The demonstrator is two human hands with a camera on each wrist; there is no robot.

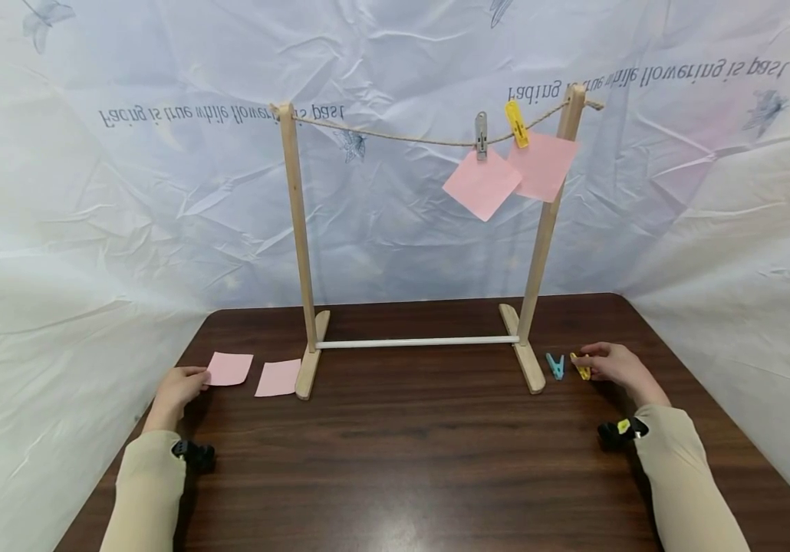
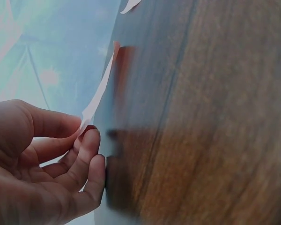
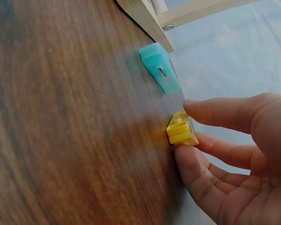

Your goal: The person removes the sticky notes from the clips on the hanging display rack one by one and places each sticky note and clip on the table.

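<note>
At the table's left side my left hand (image 1: 181, 387) pinches the edge of a pink paper square (image 1: 229, 369) between thumb and fingers. In the left wrist view the paper (image 2: 99, 96) stands tilted, its far end close over the wood. A second pink square (image 1: 278, 378) lies beside the rack's left foot. On the right, my right hand (image 1: 619, 369) has thumb and fingers around a yellow clothespin (image 3: 180, 130), low at the tabletop. Just left of it lies a light-blue clothespin (image 3: 160, 68).
A wooden rack with a white crossbar (image 1: 416, 342) stands at the back. From its rope (image 1: 395, 138) hang two pink squares, under a grey clothespin (image 1: 481, 136) and a yellow one (image 1: 517, 125). A printed white sheet (image 1: 409, 230) hangs behind the brown table (image 1: 395, 445).
</note>
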